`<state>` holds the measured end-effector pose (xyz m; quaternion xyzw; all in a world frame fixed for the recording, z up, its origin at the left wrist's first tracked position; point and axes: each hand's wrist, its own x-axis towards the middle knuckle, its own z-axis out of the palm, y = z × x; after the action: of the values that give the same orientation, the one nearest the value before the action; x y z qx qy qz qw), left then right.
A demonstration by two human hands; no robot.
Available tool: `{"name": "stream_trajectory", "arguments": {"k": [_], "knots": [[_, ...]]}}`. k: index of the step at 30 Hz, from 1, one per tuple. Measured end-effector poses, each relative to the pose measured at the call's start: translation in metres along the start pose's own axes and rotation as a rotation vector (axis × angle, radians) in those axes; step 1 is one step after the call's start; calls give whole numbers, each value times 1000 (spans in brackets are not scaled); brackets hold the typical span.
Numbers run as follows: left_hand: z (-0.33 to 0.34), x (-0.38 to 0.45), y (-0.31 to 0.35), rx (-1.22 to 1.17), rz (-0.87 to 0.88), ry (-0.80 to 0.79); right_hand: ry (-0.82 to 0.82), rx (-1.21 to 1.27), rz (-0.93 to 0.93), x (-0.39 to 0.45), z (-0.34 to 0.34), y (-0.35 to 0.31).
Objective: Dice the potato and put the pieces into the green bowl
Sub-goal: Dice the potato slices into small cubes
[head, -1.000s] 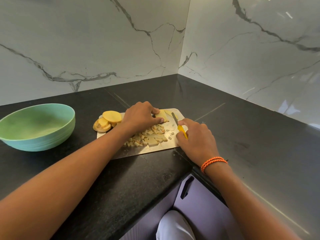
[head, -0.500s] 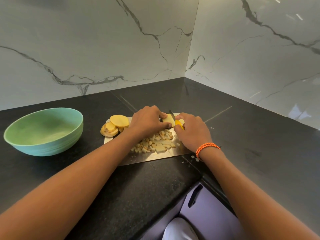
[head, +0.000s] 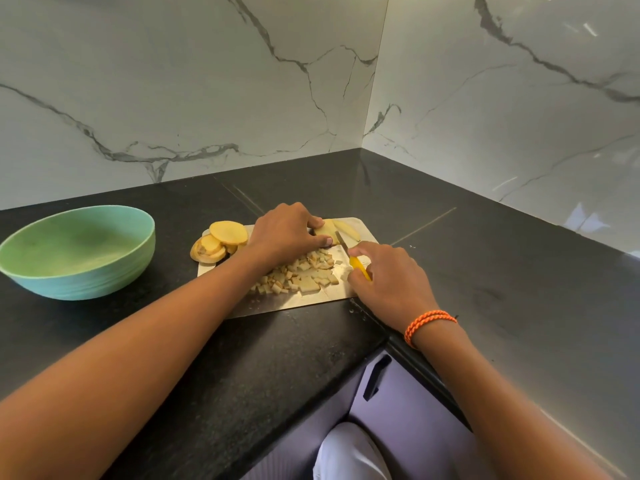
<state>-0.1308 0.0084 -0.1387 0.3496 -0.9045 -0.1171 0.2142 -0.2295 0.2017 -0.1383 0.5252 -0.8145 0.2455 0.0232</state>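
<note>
The left hand (head: 285, 232) is curling its fingers (head: 317, 241) over a potato slab (head: 325, 231) at the board's (head: 294, 304) 12 o'clock edge. The right hand (head: 389, 280) is gripping the yellow knife (head: 358, 266), its blade lying just at 3 o'clock of the slab. Dice (head: 299, 277) are sitting mid-board; slices (head: 220, 241) are stacking at the board's 10 o'clock corner. The bowl (head: 81, 284) is standing on the bench (head: 207, 358), at 9 o'clock of the board, well apart.

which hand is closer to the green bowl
Left. The left hand holds a potato piece on the cutting board, right of the green bowl; the right hand is farther right, gripping the knife.
</note>
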Motion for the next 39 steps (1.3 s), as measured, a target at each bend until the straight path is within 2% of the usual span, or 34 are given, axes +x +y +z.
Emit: {"name": "stream_trajectory", "arguments": {"k": [8, 12, 16, 23, 30, 39], "knots": [[0, 0, 1, -12, -3, -12, 19, -51, 27, -15, -11, 7], [1, 2, 0, -17, -7, -7, 26, 14, 32, -11, -12, 8], [1, 3, 0, -15, -15, -6, 51, 76, 19, 5, -2, 2], [0, 2, -2, -5, 6, 7, 16, 30, 51, 45, 13, -2], [0, 3, -3, -1, 0, 13, 119, 84, 36, 53, 18, -6], [2, 4, -3, -2, -6, 4, 69, 23, 1, 52, 19, -11]]}}
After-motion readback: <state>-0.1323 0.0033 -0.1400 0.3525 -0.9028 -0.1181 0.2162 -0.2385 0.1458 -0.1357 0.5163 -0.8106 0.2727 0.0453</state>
